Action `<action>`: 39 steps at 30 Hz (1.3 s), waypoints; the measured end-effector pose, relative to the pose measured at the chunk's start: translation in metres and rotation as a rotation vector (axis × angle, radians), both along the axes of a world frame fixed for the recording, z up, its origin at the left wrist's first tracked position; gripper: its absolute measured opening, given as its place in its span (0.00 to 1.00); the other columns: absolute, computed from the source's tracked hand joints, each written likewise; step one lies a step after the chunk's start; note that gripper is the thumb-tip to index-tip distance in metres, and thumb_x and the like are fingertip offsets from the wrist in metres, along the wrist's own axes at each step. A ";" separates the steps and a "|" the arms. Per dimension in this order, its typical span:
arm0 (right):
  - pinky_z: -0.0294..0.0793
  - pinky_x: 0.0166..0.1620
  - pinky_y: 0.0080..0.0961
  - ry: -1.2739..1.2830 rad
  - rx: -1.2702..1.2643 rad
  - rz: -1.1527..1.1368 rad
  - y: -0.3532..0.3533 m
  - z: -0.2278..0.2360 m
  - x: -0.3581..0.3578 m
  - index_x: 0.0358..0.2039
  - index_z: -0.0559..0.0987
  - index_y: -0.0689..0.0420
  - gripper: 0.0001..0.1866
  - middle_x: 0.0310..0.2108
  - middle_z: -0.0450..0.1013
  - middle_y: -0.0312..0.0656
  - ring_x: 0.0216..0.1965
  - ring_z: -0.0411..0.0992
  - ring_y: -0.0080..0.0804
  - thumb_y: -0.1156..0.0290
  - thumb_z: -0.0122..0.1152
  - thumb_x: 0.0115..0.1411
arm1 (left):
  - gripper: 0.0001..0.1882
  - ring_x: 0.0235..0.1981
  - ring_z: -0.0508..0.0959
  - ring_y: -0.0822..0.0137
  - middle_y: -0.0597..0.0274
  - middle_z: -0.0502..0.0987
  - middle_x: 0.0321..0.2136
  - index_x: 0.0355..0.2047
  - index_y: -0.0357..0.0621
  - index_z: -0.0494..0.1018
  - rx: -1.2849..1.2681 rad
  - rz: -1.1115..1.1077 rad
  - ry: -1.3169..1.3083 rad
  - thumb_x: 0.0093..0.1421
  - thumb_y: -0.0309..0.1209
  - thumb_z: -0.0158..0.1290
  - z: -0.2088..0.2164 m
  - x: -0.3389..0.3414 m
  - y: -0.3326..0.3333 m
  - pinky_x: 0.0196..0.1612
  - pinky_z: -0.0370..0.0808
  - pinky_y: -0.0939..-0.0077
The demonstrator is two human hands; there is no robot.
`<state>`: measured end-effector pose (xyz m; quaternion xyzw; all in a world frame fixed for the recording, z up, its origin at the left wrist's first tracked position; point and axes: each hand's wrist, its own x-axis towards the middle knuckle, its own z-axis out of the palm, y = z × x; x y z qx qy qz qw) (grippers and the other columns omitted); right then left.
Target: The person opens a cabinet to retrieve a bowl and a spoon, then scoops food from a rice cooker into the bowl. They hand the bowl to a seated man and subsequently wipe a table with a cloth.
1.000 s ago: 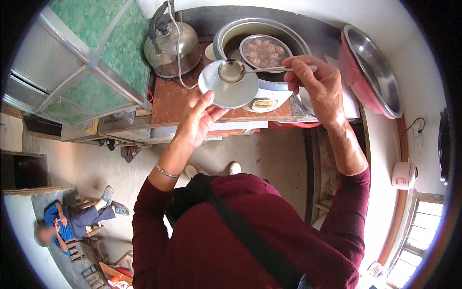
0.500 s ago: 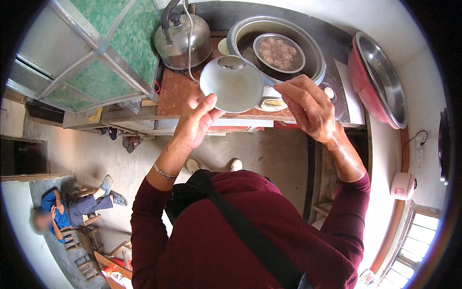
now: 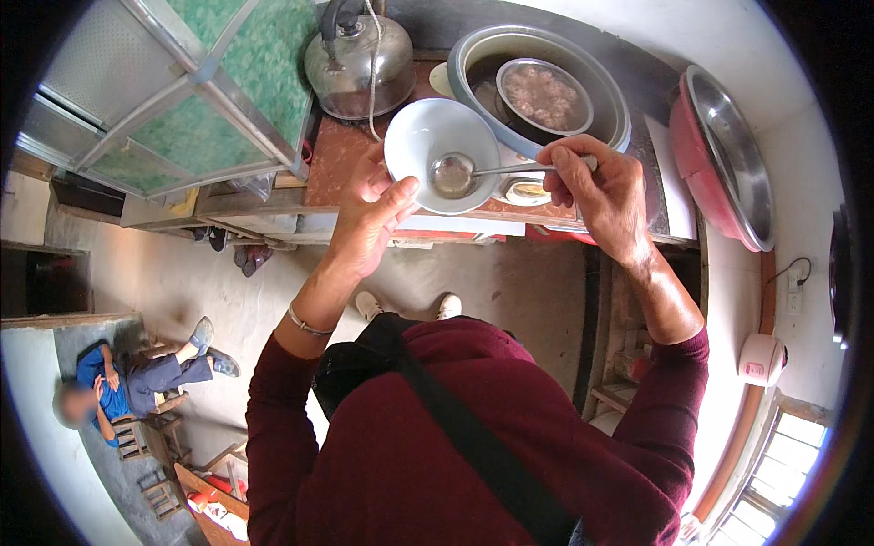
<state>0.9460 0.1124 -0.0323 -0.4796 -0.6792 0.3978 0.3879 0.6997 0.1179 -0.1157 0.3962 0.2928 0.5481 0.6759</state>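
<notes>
My left hand (image 3: 369, 214) grips the rim of a white bowl (image 3: 428, 127), thumb on the near side, and tilts it over the counter edge. In my right hand (image 3: 596, 191) is the handle of a metal spoon (image 3: 499, 169), pinched between thumb and fingers. The spoon's round head rests inside the bowl at its near side. Whether liquid lies in the bowl is hard to make out. Beyond my right hand stands a large pot (image 3: 619, 100). Inside it sits a smaller metal bowl (image 3: 587, 114) holding pale lumps of meat (image 3: 542, 96) in liquid.
A metal kettle (image 3: 364, 73) stands on the red-brown counter (image 3: 337, 164), beside a green-panelled cabinet (image 3: 246, 82). A pink basin (image 3: 692, 173) and a steel basin (image 3: 728, 127) lean on the right wall. A seated person in blue (image 3: 114, 396) is at the far left.
The spoon's head has moved from the bowl's far side to its near side. My right hand has shifted slightly right, and the whole view has shifted a little.
</notes>
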 end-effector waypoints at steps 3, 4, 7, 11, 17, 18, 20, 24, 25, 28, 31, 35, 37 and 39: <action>0.68 0.26 0.14 0.185 -0.114 -0.013 0.003 -0.005 -0.005 0.34 0.75 0.65 0.12 0.22 0.71 0.36 0.22 0.66 0.15 0.68 0.49 0.61 | 0.30 0.34 0.68 0.78 0.65 0.69 0.41 0.53 0.44 0.56 -0.029 0.016 0.006 0.52 0.30 0.57 -0.001 -0.001 -0.002 0.32 0.66 0.83; 0.68 0.26 0.14 0.220 -0.090 -0.005 0.003 -0.006 -0.006 0.35 0.75 0.65 0.12 0.22 0.71 0.36 0.22 0.66 0.15 0.68 0.49 0.61 | 0.30 0.36 0.68 0.77 0.65 0.68 0.42 0.53 0.45 0.56 -0.046 0.011 0.003 0.52 0.31 0.57 -0.002 -0.002 -0.003 0.34 0.68 0.82; 0.69 0.27 0.15 0.210 0.076 -0.007 0.000 -0.003 -0.012 0.36 0.74 0.64 0.11 0.22 0.72 0.37 0.23 0.68 0.17 0.68 0.50 0.61 | 0.31 0.41 0.69 0.74 0.64 0.68 0.44 0.54 0.46 0.55 -0.068 0.007 -0.002 0.52 0.32 0.57 -0.002 -0.003 -0.004 0.41 0.70 0.78; 0.70 0.29 0.16 -0.032 0.467 0.030 0.001 0.001 -0.013 0.37 0.74 0.63 0.09 0.23 0.72 0.39 0.25 0.70 0.19 0.71 0.50 0.60 | 0.32 0.47 0.69 0.71 0.64 0.67 0.47 0.54 0.47 0.55 -0.059 -0.016 0.003 0.52 0.34 0.57 -0.006 -0.008 -0.003 0.45 0.70 0.74; 0.70 0.27 0.25 -0.306 1.048 0.293 0.018 -0.002 -0.007 0.38 0.72 0.65 0.15 0.30 0.70 0.45 0.27 0.70 0.34 0.78 0.56 0.48 | 0.33 0.47 0.69 0.70 0.64 0.67 0.47 0.55 0.46 0.55 -0.049 -0.015 0.006 0.51 0.34 0.57 0.001 -0.007 -0.003 0.45 0.70 0.74; 0.70 0.27 0.26 -0.348 1.091 0.325 0.021 -0.002 -0.006 0.38 0.72 0.65 0.16 0.30 0.70 0.45 0.27 0.70 0.35 0.77 0.57 0.46 | 0.33 0.46 0.69 0.70 0.63 0.67 0.47 0.55 0.46 0.54 -0.046 -0.013 0.002 0.51 0.34 0.57 0.002 -0.007 -0.002 0.44 0.70 0.75; 0.70 0.28 0.29 -0.433 1.153 0.369 0.022 -0.002 -0.006 0.39 0.72 0.65 0.20 0.29 0.69 0.44 0.27 0.70 0.36 0.75 0.57 0.41 | 0.34 0.45 0.69 0.71 0.63 0.67 0.46 0.56 0.46 0.54 -0.040 -0.011 -0.005 0.51 0.34 0.57 0.003 -0.007 -0.001 0.43 0.70 0.76; 0.70 0.28 0.29 -0.500 1.072 0.395 0.021 -0.002 -0.004 0.38 0.72 0.64 0.19 0.29 0.69 0.44 0.27 0.70 0.36 0.76 0.58 0.42 | 0.34 0.43 0.69 0.72 0.61 0.67 0.46 0.56 0.44 0.54 0.008 0.005 0.017 0.52 0.32 0.57 0.005 -0.007 0.002 0.39 0.69 0.78; 0.70 0.28 0.28 -0.485 1.025 0.393 0.020 -0.003 -0.002 0.38 0.72 0.64 0.17 0.29 0.69 0.44 0.27 0.70 0.36 0.77 0.58 0.44 | 0.34 0.43 0.69 0.73 0.61 0.67 0.46 0.56 0.43 0.54 0.012 0.003 0.018 0.52 0.32 0.57 0.003 -0.008 0.003 0.38 0.69 0.79; 0.70 0.27 0.25 -0.379 0.695 0.281 0.009 0.001 -0.002 0.37 0.73 0.63 0.12 0.27 0.69 0.45 0.24 0.70 0.34 0.77 0.56 0.50 | 0.34 0.42 0.69 0.73 0.60 0.68 0.45 0.56 0.42 0.54 0.020 0.009 0.035 0.52 0.31 0.57 0.001 -0.011 0.004 0.38 0.69 0.80; 0.66 0.24 0.16 -0.153 0.297 0.062 0.005 -0.002 -0.009 0.34 0.74 0.64 0.08 0.20 0.70 0.40 0.20 0.67 0.20 0.73 0.48 0.60 | 0.34 0.43 0.69 0.73 0.61 0.68 0.45 0.55 0.41 0.54 0.002 0.015 0.041 0.51 0.30 0.57 0.001 -0.011 0.004 0.38 0.69 0.81; 0.67 0.24 0.15 0.214 -0.151 -0.063 0.009 -0.012 -0.013 0.34 0.75 0.65 0.13 0.21 0.71 0.36 0.22 0.67 0.16 0.66 0.48 0.62 | 0.33 0.42 0.69 0.74 0.62 0.68 0.46 0.55 0.41 0.55 -0.023 0.024 0.032 0.52 0.29 0.57 -0.001 -0.011 0.000 0.38 0.69 0.81; 0.68 0.25 0.16 0.305 -0.157 -0.049 0.008 -0.015 -0.015 0.34 0.75 0.65 0.13 0.21 0.71 0.36 0.22 0.67 0.16 0.67 0.49 0.61 | 0.32 0.42 0.69 0.74 0.62 0.68 0.46 0.55 0.41 0.55 -0.035 -0.009 0.028 0.52 0.29 0.56 0.000 -0.012 -0.002 0.38 0.69 0.81; 0.69 0.27 0.16 0.274 0.015 -0.058 0.003 -0.014 -0.019 0.35 0.74 0.65 0.12 0.22 0.71 0.37 0.23 0.68 0.18 0.67 0.49 0.61 | 0.32 0.42 0.69 0.74 0.63 0.68 0.46 0.55 0.41 0.55 -0.043 -0.025 0.004 0.52 0.30 0.56 0.002 -0.012 -0.004 0.38 0.68 0.81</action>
